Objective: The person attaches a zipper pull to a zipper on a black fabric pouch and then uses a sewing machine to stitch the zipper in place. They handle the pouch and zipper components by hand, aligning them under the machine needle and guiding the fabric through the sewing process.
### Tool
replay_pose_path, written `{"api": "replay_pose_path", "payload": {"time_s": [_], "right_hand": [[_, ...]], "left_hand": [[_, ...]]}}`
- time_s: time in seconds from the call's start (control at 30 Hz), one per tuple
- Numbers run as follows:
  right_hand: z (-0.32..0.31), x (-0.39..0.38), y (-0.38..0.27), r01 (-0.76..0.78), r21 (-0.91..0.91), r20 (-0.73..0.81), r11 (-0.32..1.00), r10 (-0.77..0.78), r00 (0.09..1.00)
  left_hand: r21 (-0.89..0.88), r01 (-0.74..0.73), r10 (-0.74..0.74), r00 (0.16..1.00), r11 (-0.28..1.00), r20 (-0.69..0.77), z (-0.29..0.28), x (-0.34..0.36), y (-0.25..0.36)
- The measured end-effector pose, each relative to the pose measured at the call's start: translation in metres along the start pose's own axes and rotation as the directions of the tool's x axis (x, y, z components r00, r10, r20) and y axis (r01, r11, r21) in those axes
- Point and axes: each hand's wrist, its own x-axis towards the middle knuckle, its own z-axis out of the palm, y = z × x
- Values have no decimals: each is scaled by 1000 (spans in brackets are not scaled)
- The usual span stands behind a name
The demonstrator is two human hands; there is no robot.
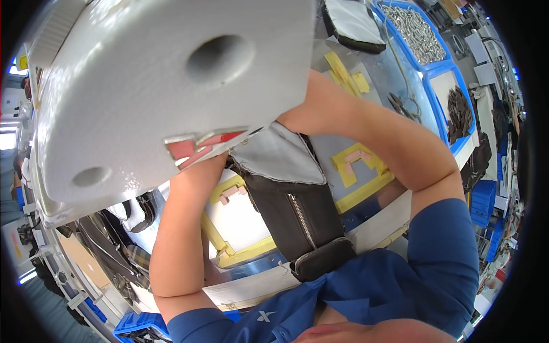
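A black bag piece [289, 220] with a silver zipper [301, 222] and a pale grey lining panel [278, 154] stretches from my chest to beneath a big white machine head [131, 108]. The machine head covers most of both hands. Of my left hand [216, 164], only the wrist end shows, at the left edge of the lining. My right hand [303, 117] lies by the lining's upper right side, with the back of it partly visible. The fingers of both hands are hidden, so whether they grip the bag cannot be seen.
Yellow tape strips with pink blocks [355, 160] mark the worktop on both sides of the bag. Scissors [405, 107] lie beyond my right forearm. Blue bins hold metal zipper parts [413, 33] and dark pieces [459, 114]. More bag pieces [106, 246] hang at the left.
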Motion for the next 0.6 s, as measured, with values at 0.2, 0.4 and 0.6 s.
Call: {"api": "replay_pose_path", "payload": {"time_s": [0.2, 0.4, 0.6], "right_hand": [[6, 0, 9, 22, -2, -6, 1000, -22, 1000], [-4, -6, 9, 37, 74, 8, 997, -38, 999], [-6, -9, 4, 48, 1, -27, 999, -48, 998]], "left_hand": [[409, 121, -278, 895, 904, 349, -51, -15, 57], [128, -438, 423, 897, 890, 125, -68, -55, 82], [-130, -504, 521, 827, 854, 214, -29, -36, 65]]}}
